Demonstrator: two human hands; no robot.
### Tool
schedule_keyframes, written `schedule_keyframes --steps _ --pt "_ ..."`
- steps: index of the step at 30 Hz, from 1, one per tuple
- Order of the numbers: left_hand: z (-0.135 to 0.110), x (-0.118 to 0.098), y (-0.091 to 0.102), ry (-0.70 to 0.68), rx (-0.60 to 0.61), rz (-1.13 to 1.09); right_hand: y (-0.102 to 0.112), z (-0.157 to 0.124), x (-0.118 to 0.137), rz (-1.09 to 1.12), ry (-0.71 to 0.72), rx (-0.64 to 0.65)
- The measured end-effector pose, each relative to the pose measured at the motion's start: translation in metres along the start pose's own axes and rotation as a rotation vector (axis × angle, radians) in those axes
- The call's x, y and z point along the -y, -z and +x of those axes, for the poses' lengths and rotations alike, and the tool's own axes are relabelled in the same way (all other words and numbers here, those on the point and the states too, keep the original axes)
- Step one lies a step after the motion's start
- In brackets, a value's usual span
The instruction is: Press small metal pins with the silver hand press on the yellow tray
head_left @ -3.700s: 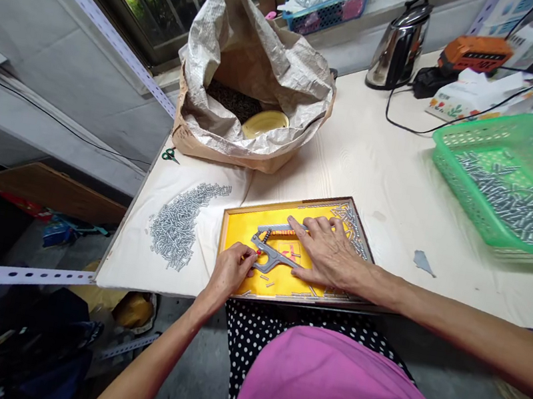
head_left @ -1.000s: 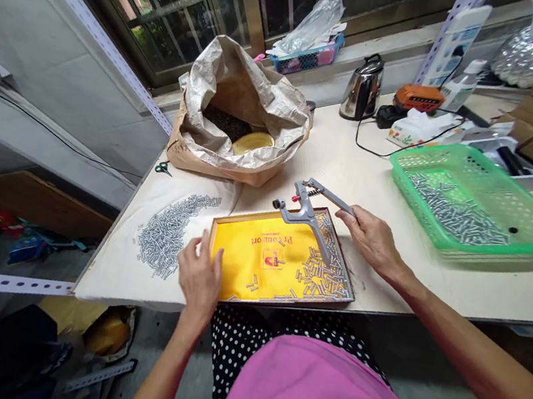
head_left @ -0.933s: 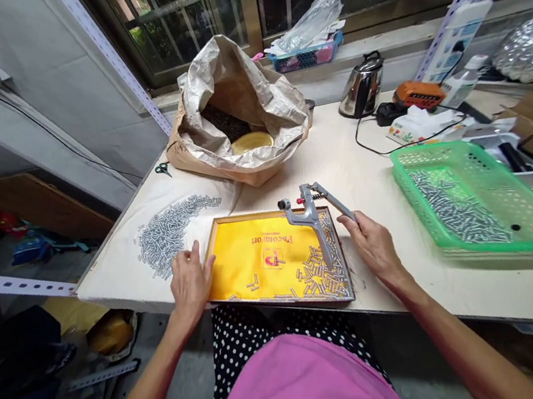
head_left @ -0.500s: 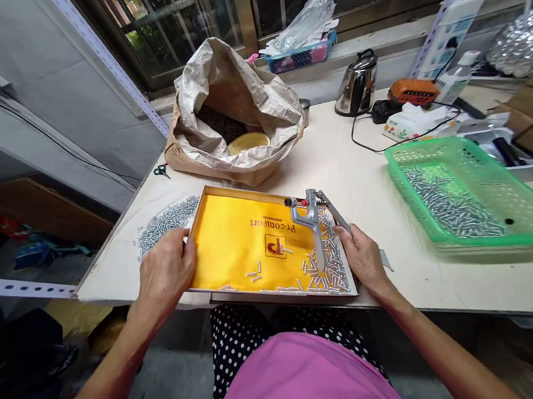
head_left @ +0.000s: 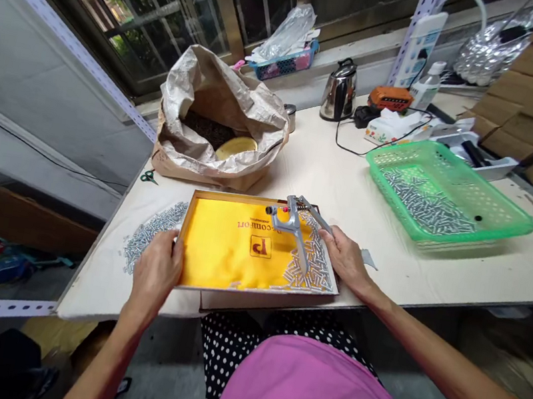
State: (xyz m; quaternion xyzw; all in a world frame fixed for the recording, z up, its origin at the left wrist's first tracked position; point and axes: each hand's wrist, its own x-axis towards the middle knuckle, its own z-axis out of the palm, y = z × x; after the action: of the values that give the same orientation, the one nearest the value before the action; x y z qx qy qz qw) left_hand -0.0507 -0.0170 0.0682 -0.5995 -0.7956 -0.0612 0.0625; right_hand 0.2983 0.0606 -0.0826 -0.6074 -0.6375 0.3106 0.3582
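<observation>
A shallow box [head_left: 221,233] with a yellow, printed bottom lies at the table's front edge, tilted down to the right. My left hand [head_left: 158,262] is closed on its left rim. At the right rim, my right hand [head_left: 346,256] is closed around the box edge and one handle of grey metal snap-type pliers [head_left: 293,221]. The pliers reach over the box, their other handle hanging free. Small silvery metal pins [head_left: 315,261] crowd the box's right side. My right fingers are partly hidden.
Loose metal pins [head_left: 153,232] lie left of the box. Behind stands an open paper sack [head_left: 166,160] with a yellow dish inside. A green basket [head_left: 483,237] of pins is at the right, with a kettle [head_left: 340,93] beyond. Small scissors [head_left: 149,176] lie near the left edge.
The stray pins on the yellow bottom have slid right and joined the others along the right side. Both hands keep their hold; the view has shifted slightly.
</observation>
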Motion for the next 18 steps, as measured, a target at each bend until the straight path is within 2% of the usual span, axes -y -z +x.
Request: schedule_keyframes --steps 3,6,8,10,12,14,16,18 --pt "0.004 0.007 -0.021 0.007 -0.011 -0.056 -0.001 -0.001 0.0 -0.007 0.015 0.022" --pt "0.001 0.013 -0.058 0.11 0.164 -0.079 -0.004 -0.002 0.0 -0.024 0.025 0.031" --pt "-0.005 0.017 -0.079 0.12 0.172 -0.149 -0.006 -0.002 0.001 -0.038 0.029 0.041" --pt "-0.011 0.021 -0.092 0.188 0.169 -0.261 -0.007 -0.002 0.002 -0.032 0.028 0.051" --pt "-0.016 0.024 -0.096 0.32 0.228 -0.465 -0.007 -0.002 0.003 -0.002 0.02 0.056" --pt "-0.018 0.024 -0.093 0.496 0.38 -0.763 -0.006 -0.001 0.002 0.03 0.006 0.035" --pt "-0.019 0.023 -0.087 0.668 0.546 -1.05 -0.003 0.003 -0.001 0.039 -0.011 -0.025" --pt "-0.021 0.021 -0.078 0.789 0.605 -1.199 0.004 0.01 -0.005 0.016 -0.027 -0.097"
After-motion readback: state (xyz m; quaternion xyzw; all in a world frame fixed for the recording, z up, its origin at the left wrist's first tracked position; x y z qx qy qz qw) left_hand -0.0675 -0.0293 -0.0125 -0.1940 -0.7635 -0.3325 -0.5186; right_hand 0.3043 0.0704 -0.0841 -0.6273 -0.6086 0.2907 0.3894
